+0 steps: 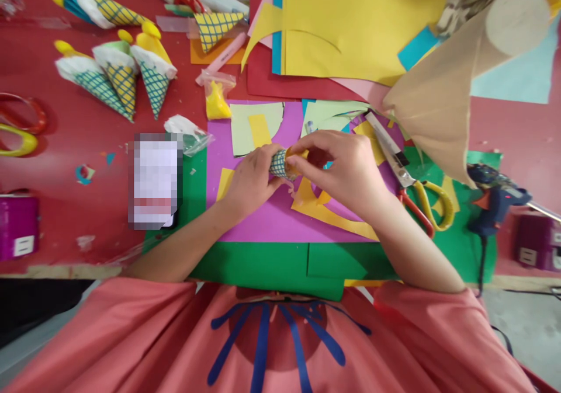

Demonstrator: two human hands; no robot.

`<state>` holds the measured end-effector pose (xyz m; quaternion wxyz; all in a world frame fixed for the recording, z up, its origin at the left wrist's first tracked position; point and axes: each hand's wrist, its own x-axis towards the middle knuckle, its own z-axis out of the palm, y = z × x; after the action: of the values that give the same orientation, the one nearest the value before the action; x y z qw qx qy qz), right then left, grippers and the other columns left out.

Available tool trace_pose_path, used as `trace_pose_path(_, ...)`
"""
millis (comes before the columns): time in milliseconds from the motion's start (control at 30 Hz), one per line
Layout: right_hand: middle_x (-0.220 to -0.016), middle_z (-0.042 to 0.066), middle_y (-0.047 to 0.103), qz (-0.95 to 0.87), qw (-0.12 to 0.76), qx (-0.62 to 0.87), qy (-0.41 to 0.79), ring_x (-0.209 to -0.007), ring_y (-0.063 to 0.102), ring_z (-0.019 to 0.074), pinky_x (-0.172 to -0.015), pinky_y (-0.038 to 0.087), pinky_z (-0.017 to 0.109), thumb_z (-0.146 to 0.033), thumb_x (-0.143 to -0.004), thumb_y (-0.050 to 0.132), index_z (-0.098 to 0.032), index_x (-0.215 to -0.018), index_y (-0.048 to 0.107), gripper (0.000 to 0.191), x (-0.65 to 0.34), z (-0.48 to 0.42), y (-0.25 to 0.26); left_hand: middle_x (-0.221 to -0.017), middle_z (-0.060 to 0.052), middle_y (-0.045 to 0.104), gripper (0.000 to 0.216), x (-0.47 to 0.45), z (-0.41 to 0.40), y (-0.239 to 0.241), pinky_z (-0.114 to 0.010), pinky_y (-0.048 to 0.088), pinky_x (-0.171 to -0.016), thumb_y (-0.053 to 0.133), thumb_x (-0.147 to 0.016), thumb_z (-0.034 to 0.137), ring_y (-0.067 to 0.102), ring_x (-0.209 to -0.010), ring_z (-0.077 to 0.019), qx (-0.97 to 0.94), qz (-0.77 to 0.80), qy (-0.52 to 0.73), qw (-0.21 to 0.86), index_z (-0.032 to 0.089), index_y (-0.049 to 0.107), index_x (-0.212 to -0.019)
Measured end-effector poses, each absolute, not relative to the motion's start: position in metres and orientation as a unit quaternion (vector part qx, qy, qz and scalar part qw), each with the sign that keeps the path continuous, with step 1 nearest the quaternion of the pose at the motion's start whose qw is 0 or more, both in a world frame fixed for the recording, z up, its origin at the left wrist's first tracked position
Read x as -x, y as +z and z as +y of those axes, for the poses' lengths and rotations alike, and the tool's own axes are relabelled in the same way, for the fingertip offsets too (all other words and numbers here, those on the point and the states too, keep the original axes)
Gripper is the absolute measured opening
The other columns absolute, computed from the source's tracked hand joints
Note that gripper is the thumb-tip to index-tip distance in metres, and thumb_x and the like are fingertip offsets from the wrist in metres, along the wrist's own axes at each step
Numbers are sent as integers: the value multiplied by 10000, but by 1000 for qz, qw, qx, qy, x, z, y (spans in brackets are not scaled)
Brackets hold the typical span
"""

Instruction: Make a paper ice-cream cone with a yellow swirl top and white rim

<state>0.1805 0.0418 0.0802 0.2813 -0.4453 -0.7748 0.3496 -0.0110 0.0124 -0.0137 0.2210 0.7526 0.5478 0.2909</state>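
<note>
My left hand [254, 174] is wrapped round a small paper cone [278, 164] with a dark grid pattern, held above the purple sheet [245, 223]. Its mouth faces right. There the fingers of my right hand [342, 165] are closed on an orange-yellow piece [297, 158] at the cone's rim; the fingers partly cover it, so how far it sits inside is hidden. Yellow paper offcuts [333, 215] lie under my right hand. Behind my hands is a pale green sheet [241, 125] with a yellow strip on it.
Scissors [421, 197] lie right of my right hand, with a glue gun [495, 200] beyond. A phone [155, 180] and finished-looking cones [116, 72] are at left. Yellow sheets [363, 25] are stacked at the back, near a bag of yellow clay-like material [217, 102].
</note>
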Motion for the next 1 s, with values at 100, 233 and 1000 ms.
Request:
trace_pose_path(100, -826, 46, 708, -775, 271, 418, 389, -710, 622, 138, -704, 509, 286, -141, -838, 603, -152, -923, 723, 147, -187, 45, 87, -1160, -58, 662, 536, 12, 13, -14, -377, 554, -886, 741, -776, 225, 679, -1068, -250, -747, 540, 306, 239, 249, 449, -1224)
trace_pose_path(233, -924, 54, 725, -781, 266, 388, 411, -789, 663, 148, -744, 556, 288, -105, -816, 607, -148, -1028, 727, 248, -193, 48, 87, -1177, -55, 649, 575, 13, 12, -14, -356, 551, -869, 745, -774, 233, 683, -1065, -245, -741, 541, 313, 245, 256, 425, -1250)
trace_pose_path(1000, -891, 43, 760, -700, 321, 403, 495, -780, 671, 146, -767, 563, 301, -216, -859, 707, -146, -961, 775, 141, -185, 50, 71, -1151, -36, 620, 512, 14, 15, -16, -285, 555, -779, 665, -832, 234, 685, -973, -183, -747, 530, 333, 224, 260, 374, -1253)
